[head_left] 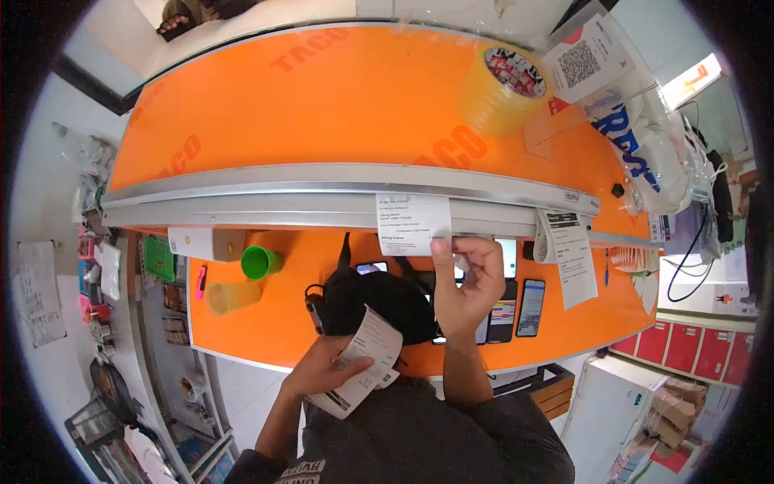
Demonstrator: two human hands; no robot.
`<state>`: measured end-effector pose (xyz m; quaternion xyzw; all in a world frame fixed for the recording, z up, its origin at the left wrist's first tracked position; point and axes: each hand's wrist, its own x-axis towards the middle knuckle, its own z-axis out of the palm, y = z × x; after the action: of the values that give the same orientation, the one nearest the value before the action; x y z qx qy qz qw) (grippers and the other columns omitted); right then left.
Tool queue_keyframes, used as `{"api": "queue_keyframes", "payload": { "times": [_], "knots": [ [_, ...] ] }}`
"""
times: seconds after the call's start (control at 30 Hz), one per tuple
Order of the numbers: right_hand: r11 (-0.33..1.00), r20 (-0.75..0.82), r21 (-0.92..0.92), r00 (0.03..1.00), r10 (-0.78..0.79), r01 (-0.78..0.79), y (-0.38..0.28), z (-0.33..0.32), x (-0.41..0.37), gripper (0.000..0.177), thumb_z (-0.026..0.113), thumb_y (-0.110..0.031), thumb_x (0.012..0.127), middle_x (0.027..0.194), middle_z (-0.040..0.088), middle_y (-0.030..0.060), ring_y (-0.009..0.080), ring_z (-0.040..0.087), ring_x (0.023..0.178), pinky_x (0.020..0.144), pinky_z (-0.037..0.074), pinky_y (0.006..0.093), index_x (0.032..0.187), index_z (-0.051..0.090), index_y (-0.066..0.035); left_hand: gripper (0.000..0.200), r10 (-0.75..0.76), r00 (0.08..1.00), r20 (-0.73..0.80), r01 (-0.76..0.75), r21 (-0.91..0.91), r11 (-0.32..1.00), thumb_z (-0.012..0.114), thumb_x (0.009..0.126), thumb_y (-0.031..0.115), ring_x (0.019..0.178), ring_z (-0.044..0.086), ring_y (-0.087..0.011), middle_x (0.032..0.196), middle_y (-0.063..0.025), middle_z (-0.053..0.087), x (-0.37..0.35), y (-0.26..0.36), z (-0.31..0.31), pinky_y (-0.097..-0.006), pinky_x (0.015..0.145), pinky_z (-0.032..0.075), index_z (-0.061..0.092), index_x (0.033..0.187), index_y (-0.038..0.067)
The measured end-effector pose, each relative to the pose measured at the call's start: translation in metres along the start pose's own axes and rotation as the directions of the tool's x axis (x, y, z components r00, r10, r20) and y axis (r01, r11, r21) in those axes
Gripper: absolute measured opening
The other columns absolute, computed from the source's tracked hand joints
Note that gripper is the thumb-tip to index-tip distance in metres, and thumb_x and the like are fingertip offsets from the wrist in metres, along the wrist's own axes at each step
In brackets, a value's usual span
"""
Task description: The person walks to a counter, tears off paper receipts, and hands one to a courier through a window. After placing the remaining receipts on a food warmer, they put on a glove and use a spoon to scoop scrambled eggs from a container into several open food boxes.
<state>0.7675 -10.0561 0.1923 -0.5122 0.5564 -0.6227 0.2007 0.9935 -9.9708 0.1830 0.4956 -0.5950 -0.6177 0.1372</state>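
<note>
Holds a long printed receipt (375, 332) in the left hand (326, 373), below the metal rail (274, 185), with the fingers closed around its edge, the thumb across its face and the paper bowed. Has the right hand (472, 282) raised just beneath the rail, with the wrist upright, the fingers half curled and the thumb on the lower corner of a flat white slip (413, 222) lying against the rail; cannot tell whether gripped from behind. Below the rail's left half, shows a round green cup (262, 262), of unclear contents, near a translucent yellow cup (232, 298) on the smooth orange worktop (274, 327). Beyond the rail's right half, shows glossy stacked tape rolls (492, 101).
</note>
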Motion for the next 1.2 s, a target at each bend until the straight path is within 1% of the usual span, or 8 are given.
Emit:
{"api": "queue_keyframes", "payload": {
  "times": [0.13, 0.27, 0.5, 0.7, 0.77, 0.83, 0.93, 1.2],
  "knots": [
    [0.908, 0.099, 0.387, 0.986, 0.132, -0.161, -0.030, 0.007, -0.002, 0.016, 0.067, 0.002, 0.090, 0.087, 0.060, 0.0044, 0.0058, 0.056, 0.078, 0.069, 0.045, 0.0187, 0.099, 0.055, -0.001, 0.032, 0.023, 1.000, 0.015, -0.023, 0.010, 1.000, 0.066, 0.093, 0.026, 0.082, 0.073, -0.0212, 0.098, -0.0138, 0.074, -0.008, -0.004, -0.007, -0.0325, 0.075, 0.057, 0.066, 0.116, 0.003],
    [0.946, 0.283, 0.296, 0.958, 0.042, -0.129, -0.048, 0.008, -0.014, 0.022, 0.060, 0.000, 0.094, 0.106, 0.062, 0.0099, 0.0144, 0.062, 0.100, 0.083, 0.050, 0.0242, 0.115, 0.055, 0.001, 0.033, 0.038, 0.999, 0.017, -0.038, -0.026, 0.999, 0.066, 0.094, 0.026, 0.083, 0.072, -0.0185, 0.097, -0.0117, 0.074, -0.025, -0.002, -0.017, -0.0310, 0.076, 0.056, 0.065, 0.118, 0.004],
    [0.932, 0.291, 0.359, 0.943, -0.162, 0.049, -0.072, 0.059, -0.012, 0.037, 0.060, 0.000, 0.095, 0.117, 0.059, 0.0130, 0.0173, 0.062, 0.104, 0.090, 0.049, 0.0281, 0.130, 0.051, 0.003, 0.032, 0.187, 0.982, -0.033, -0.189, -0.090, 0.978, 0.064, 0.095, 0.024, 0.083, 0.071, -0.0158, 0.097, -0.0103, 0.074, -0.059, -0.025, -0.035, -0.0307, 0.075, 0.056, 0.064, 0.121, 0.006],
    [0.873, 0.285, 0.487, 0.951, -0.123, -0.033, -0.095, 0.129, 0.012, 0.048, 0.060, 0.001, 0.094, 0.112, 0.066, 0.0151, 0.0163, 0.063, 0.099, 0.086, 0.050, 0.0268, 0.139, 0.043, 0.006, 0.034, 0.222, 0.973, -0.069, -0.231, -0.190, 0.954, 0.066, 0.094, 0.020, 0.091, 0.068, -0.0158, 0.104, -0.0093, 0.072, -0.082, -0.044, -0.057, -0.0317, 0.082, 0.054, 0.060, 0.124, 0.004],
    [0.862, 0.342, 0.495, 0.936, -0.081, -0.106, -0.099, 0.148, 0.021, 0.049, 0.059, 0.001, 0.094, 0.123, 0.060, 0.0180, 0.0170, 0.063, 0.100, 0.086, 0.052, 0.0275, 0.140, 0.042, 0.006, 0.031, 0.387, 0.909, -0.154, -0.409, -0.156, 0.899, 0.064, 0.096, 0.022, 0.088, 0.070, -0.0153, 0.099, -0.0102, 0.074, -0.086, -0.049, -0.065, -0.0314, 0.080, 0.055, 0.063, 0.121, 0.004],
    [0.633, 0.362, 0.686, 0.923, 0.130, -0.359, -0.115, 0.170, 0.027, 0.048, 0.057, 0.001, 0.095, 0.128, 0.055, 0.0136, 0.0172, 0.059, 0.112, 0.092, 0.052, 0.0292, 0.140, 0.041, 0.007, 0.030, 0.426, 0.888, -0.171, -0.450, -0.141, 0.882, 0.063, 0.096, 0.021, 0.090, 0.069, -0.0150, 0.101, -0.0100, 0.073, -0.088, -0.052, -0.072, -0.0315, 0.082, 0.055, 0.063, 0.121, 0.004],
    [0.498, 0.370, 0.756, 0.905, 0.211, -0.425, -0.106, 0.200, 0.047, 0.047, 0.056, 0.001, 0.095, 0.119, 0.056, 0.0107, 0.0169, 0.058, 0.110, 0.094, 0.052, 0.0297, 0.139, 0.042, 0.006, 0.029, 0.450, 0.875, -0.179, -0.478, -0.176, 0.860, 0.063, 0.096, 0.020, 0.094, 0.067, -0.0145, 0.104, -0.0097, 0.072, -0.089, -0.065, -0.078, -0.0318, 0.085, 0.054, 0.063, 0.120, 0.003],
    [0.563, 0.336, 0.732, 0.922, 0.191, -0.383, -0.113, 0.319, 0.119, 0.055, 0.062, 0.003, 0.090, 0.113, 0.055, 0.0111, 0.0219, 0.060, 0.104, 0.090, 0.053, 0.0369, 0.140, 0.038, 0.007, 0.034, 0.391, 0.914, -0.109, -0.405, -0.293, 0.866, 0.063, 0.096, 0.021, 0.092, 0.068, -0.0171, 0.101, -0.0105, 0.070, -0.095, -0.073, -0.095, -0.0326, 0.083, 0.055, 0.056, 0.122, 0.001]
  ]
}}
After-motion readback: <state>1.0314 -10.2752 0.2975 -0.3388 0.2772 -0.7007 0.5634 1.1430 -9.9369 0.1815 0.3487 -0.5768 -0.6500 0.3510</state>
